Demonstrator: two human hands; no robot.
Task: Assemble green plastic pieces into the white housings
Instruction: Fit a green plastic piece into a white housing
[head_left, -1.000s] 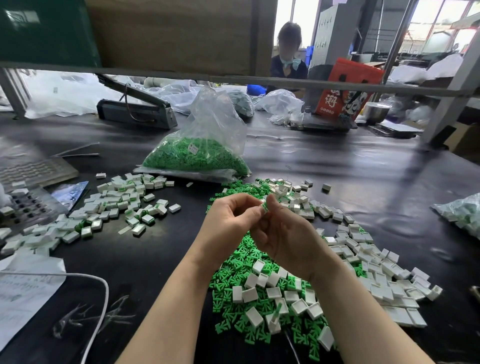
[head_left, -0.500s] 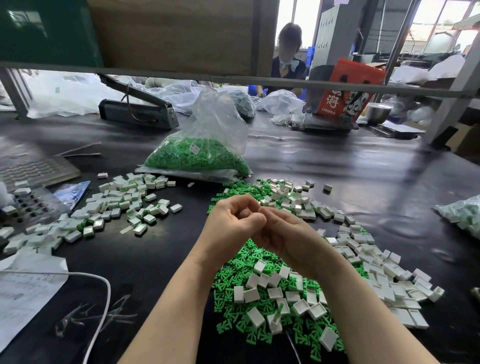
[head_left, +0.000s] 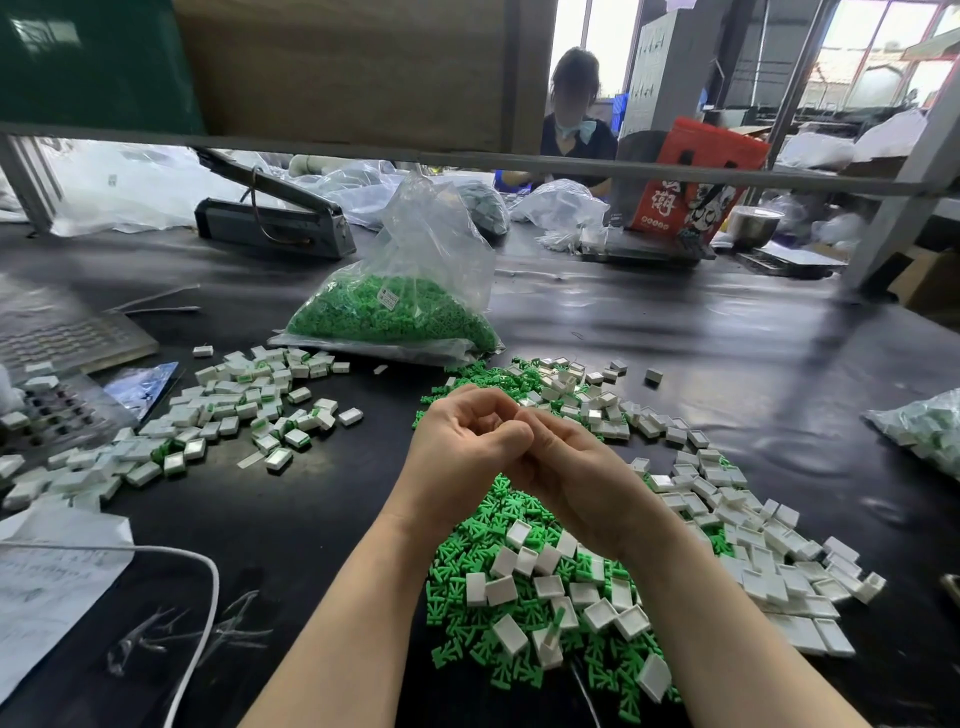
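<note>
Head view: left hand (head_left: 460, 447) and right hand (head_left: 574, 467), fingers curled, meet fingertip to fingertip above the green pieces (head_left: 467, 561); contents hidden.

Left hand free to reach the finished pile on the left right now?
Probably not yet: the left hand is curled against the right hand, seemingly pressing a part that is hidden. The path over the black table to the finished pile looks unobstructed.

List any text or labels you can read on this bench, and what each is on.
Red bag: large white characters, too stylised and cut off to read.
White label in the bag of green pieces: too small.
Paper sheet at the near left: print blurred.
Grey cabinet behind: marks too small.
Nothing else legible.
</note>
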